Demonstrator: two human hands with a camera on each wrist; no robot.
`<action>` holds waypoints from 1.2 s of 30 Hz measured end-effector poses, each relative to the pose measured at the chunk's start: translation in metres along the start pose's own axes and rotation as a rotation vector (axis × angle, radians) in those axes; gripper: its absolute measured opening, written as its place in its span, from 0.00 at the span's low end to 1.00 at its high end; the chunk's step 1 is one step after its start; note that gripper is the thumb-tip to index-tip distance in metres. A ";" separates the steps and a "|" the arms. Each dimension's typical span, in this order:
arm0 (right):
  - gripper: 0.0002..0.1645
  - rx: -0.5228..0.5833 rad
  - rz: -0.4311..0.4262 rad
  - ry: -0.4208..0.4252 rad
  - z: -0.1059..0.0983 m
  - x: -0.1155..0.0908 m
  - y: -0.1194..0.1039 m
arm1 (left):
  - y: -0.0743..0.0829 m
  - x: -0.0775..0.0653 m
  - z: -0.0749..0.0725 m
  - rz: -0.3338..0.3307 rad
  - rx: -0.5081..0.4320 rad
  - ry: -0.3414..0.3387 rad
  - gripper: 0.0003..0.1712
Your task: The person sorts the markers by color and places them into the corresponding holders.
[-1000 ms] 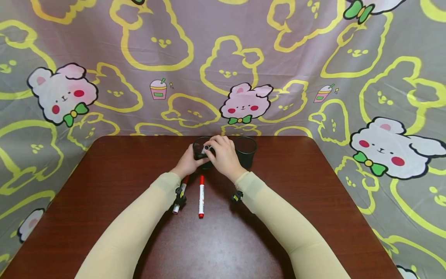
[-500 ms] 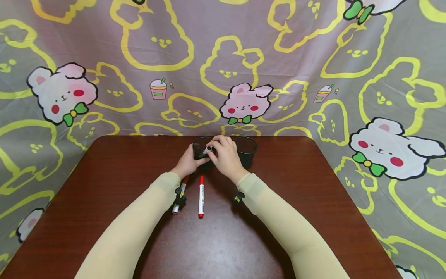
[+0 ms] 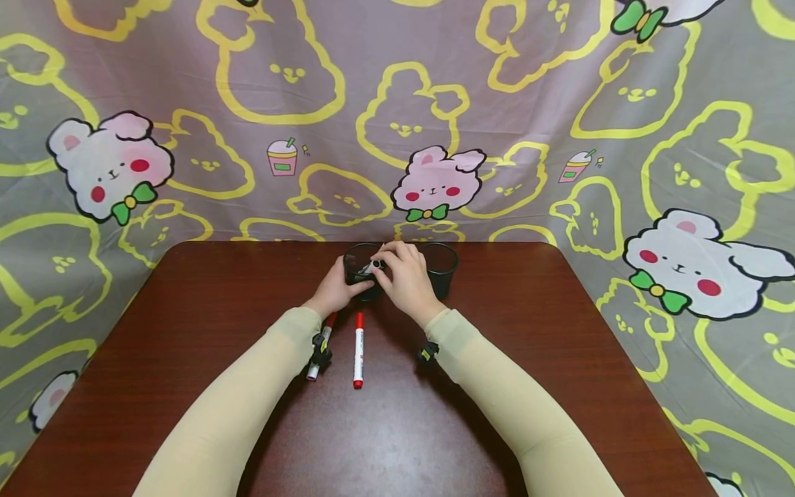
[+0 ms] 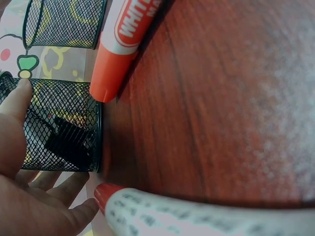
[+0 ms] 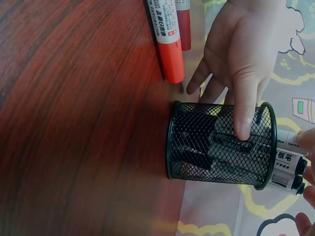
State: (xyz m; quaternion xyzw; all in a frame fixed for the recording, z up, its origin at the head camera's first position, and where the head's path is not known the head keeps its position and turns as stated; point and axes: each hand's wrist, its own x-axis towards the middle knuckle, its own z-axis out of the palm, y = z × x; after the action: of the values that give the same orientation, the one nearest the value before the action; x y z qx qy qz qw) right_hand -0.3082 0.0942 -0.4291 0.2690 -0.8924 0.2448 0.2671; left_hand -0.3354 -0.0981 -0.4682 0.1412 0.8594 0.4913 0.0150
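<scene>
My left hand [image 3: 334,286] grips a black mesh pen holder [image 5: 221,147], its thumb against the near side and its fingers round the far left. Black-tipped whiteboard markers [image 5: 290,164] stand in the holder, their white ends sticking out over the rim. My right hand [image 3: 406,279] is at the top of the holder, thumb and fingers pinching the marker ends [image 3: 374,266]. In the right wrist view only its fingertips [image 5: 307,140] show, at the frame's edge. The dark lower parts of the markers show through the mesh.
A second mesh pen holder [image 3: 439,276] stands just right of the first. Nearer on the brown table [image 3: 509,345] lies a red-capped whiteboard marker [image 3: 359,352]. Another red marker [image 3: 313,373] lies partly under my left wrist. A patterned curtain [image 3: 248,69] closes off the back and sides.
My right hand has shifted slightly to the right, and the marker ends in its fingers lean further right. My left hand and the red markers stay where they were.
</scene>
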 end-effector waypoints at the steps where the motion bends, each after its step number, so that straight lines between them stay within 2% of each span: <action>1: 0.13 -0.003 0.004 0.000 0.000 0.000 0.001 | 0.000 0.000 0.000 0.002 -0.001 0.002 0.45; 9: 0.13 -0.015 0.010 0.015 0.001 -0.001 0.006 | 0.001 0.002 0.002 0.005 -0.005 0.018 0.45; 18: 0.14 -0.013 0.012 0.015 0.000 -0.002 0.005 | 0.002 0.001 0.002 -0.044 0.031 0.022 0.47; 21: 0.16 -0.019 0.009 0.018 0.000 -0.003 0.006 | 0.001 0.001 0.002 -0.038 0.036 0.025 0.47; 28: 0.19 -0.024 -0.013 0.050 -0.001 -0.005 0.007 | 0.001 0.002 0.003 -0.034 0.038 0.030 0.48; 36: 0.18 0.001 -0.034 0.089 -0.008 -0.007 0.006 | 0.001 0.001 0.002 -0.046 0.030 0.029 0.47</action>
State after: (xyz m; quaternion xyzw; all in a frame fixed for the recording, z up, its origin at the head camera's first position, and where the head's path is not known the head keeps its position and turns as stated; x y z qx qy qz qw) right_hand -0.3043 0.1059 -0.4288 0.2733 -0.8748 0.2526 0.3104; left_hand -0.3361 -0.0951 -0.4684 0.1146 0.8698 0.4797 0.0118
